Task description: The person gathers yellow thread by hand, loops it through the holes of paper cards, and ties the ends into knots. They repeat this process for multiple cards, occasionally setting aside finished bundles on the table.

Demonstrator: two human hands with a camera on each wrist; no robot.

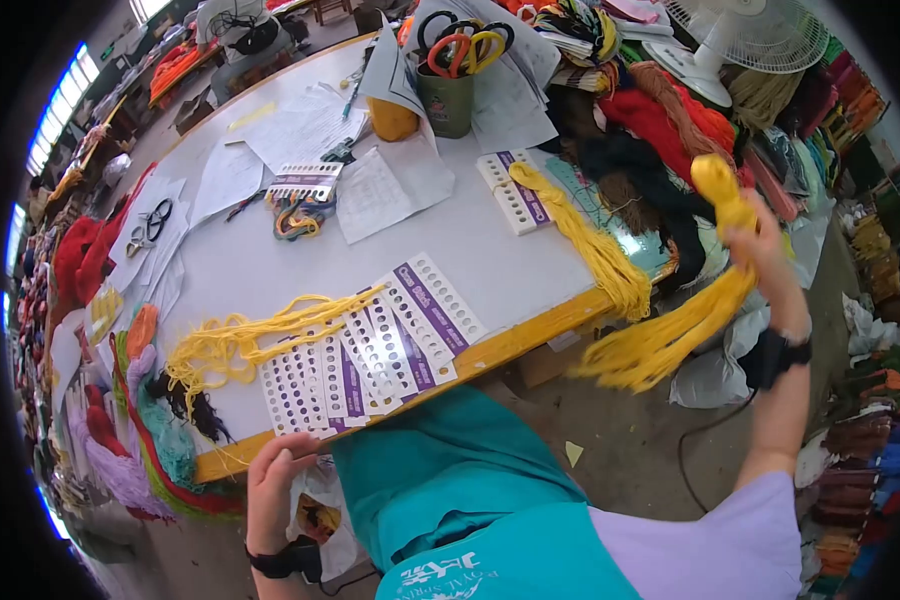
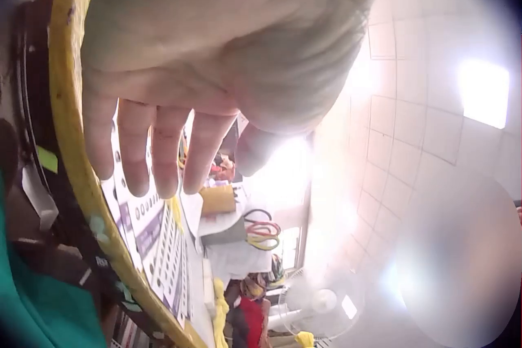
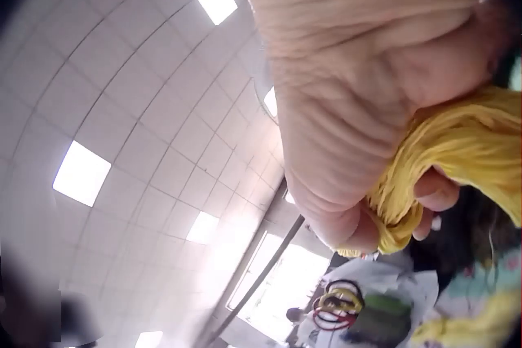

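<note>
My right hand [image 1: 760,240] grips a thick skein of yellow thread [image 1: 715,310] past the table's right side, its strands hanging down to the left. In the right wrist view the fingers curl round the yellow bundle [image 3: 440,144]. By the front edge, my left hand [image 1: 278,475] is held with fingers fairly straight and nothing in them; its palm [image 2: 220,54] fills the top of the left wrist view. Just beyond it lie fanned white-and-purple punched thread cards [image 1: 370,350], with loose yellow threads [image 1: 240,345] looped over their far left end.
Another yellow skein [image 1: 590,240] lies over a card stack [image 1: 515,190] and droops at the table's edge. Scissors stand in a green can [image 1: 445,100] at the back. Papers [image 1: 290,130], a small card with coloured threads [image 1: 305,190] and a white fan [image 1: 740,45] are around.
</note>
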